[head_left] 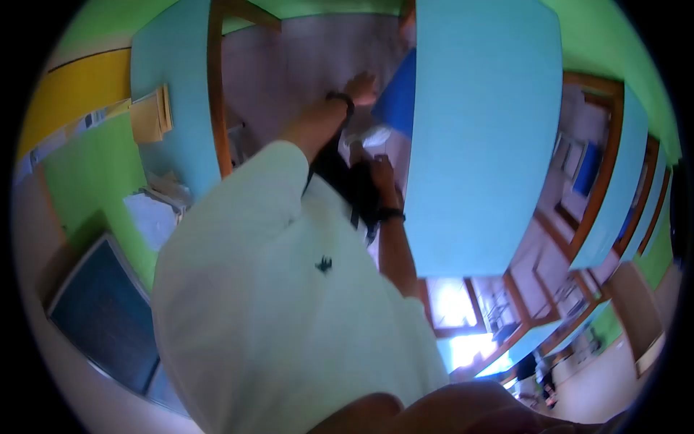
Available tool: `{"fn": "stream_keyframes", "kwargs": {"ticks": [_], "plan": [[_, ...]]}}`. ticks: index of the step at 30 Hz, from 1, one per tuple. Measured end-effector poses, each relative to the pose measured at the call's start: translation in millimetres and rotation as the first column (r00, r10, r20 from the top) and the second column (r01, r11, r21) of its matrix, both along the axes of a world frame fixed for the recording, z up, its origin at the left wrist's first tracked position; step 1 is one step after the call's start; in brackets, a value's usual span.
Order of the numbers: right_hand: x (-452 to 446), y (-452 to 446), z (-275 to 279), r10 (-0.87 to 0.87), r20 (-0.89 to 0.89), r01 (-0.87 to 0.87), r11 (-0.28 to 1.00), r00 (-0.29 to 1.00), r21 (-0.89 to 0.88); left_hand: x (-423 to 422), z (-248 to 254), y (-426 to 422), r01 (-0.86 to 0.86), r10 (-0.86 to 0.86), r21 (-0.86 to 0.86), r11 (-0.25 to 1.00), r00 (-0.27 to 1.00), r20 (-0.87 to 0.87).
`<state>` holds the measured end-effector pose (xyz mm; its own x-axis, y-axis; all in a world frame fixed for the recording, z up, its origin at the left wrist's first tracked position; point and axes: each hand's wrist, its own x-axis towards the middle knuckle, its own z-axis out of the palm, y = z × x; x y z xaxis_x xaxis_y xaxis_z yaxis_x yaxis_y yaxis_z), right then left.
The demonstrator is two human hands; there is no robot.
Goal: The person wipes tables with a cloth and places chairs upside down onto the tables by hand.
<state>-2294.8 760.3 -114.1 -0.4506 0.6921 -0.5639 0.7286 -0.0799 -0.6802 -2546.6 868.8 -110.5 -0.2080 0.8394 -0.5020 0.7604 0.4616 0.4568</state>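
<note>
My left hand (361, 88), with a dark band on its wrist, is stretched out near the corner of a blue chair (397, 94). Its fingers look curled, but blur hides whether they touch the chair or hold anything. Closer to my body, my right hand (383, 172) is bent inward beside my black-clothed legs (343, 173). The right fingers are curled in, and what they may hold cannot be made out. A blurred whitish thing (374, 136) lies between the two hands; its kind is unclear.
A long light-blue desk (484, 137) stands close on my right, with more desks (611, 195) beyond. On my left is another blue-topped desk (173, 87) with brown folders (150, 116). Papers (155, 213) and a dark framed board (105, 311) are at the lower left.
</note>
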Motion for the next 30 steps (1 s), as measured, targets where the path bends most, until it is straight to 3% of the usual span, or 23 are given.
{"fn": "stream_keyframes", "kwargs": {"ticks": [2,4,5,7,9,12,13,14,16,20,22,25,28,30], "plan": [[-24,20,-26,0.043,-0.031,-0.041,0.998,0.999,0.043,-12,-39,14,-0.167,0.171,-0.116,0.979,0.985,0.02],[-36,33,-31,-0.185,0.053,0.186,0.983,0.981,0.004,-13,-71,18,-0.266,0.282,-0.192,0.945,0.958,0.059],[-34,34,-50,-0.17,0.072,0.171,0.985,0.983,-0.004,-13,-99,17,-0.245,0.277,-0.188,0.951,0.946,0.166],[-49,60,-110,-0.489,0.24,0.457,0.872,0.839,0.178,-23,-144,34,-0.217,0.258,-0.175,0.96,0.929,0.264],[-52,82,-155,-0.465,0.323,0.34,0.863,0.824,0.375,-13,-187,32,-0.26,0.282,-0.112,0.959,0.919,0.277],[-60,112,-181,-0.555,0.446,0.362,0.817,0.702,0.448,2,-219,24,-0.275,0.325,-0.179,0.945,0.853,0.407],[-65,140,-168,-0.42,0.629,0.421,0.893,0.654,0.159,-3,-235,32,-0.266,0.337,-0.213,0.94,0.811,0.477],[-66,151,-177,-0.423,0.664,0.401,0.895,0.617,0.197,-4,-243,36,-0.27,0.343,-0.216,0.938,0.808,0.479],[-58,159,-202,-0.452,0.698,0.345,0.889,0.555,0.301,10,-246,27,-0.327,0.297,-0.032,0.944,0.807,0.511],[-44,165,-241,-0.469,0.74,0.254,0.883,0.483,0.394,31,-291,24,-0.365,0.31,-0.058,0.929,0.686,0.659],[-41,172,-246,-0.465,0.759,0.216,0.885,0.457,0.412,32,-295,25,-0.346,0.383,-0.207,0.915,0.586,0.714],[-33,178,-258,-0.471,0.777,0.178,0.881,0.418,0.438,36,-332,28,-0.288,0.36,-0.23,0.929,0.576,0.734],[-25,181,-274,-0.478,0.795,0.151,0.877,0.373,0.457,23,-325,34,-0.295,0.285,-0.123,0.947,0.603,0.745],[-18,184,-276,-0.484,0.805,0.132,0.873,0.343,0.469,13,-319,37,-0.231,0.257,-0.145,0.962,0.592,0.763]]}}
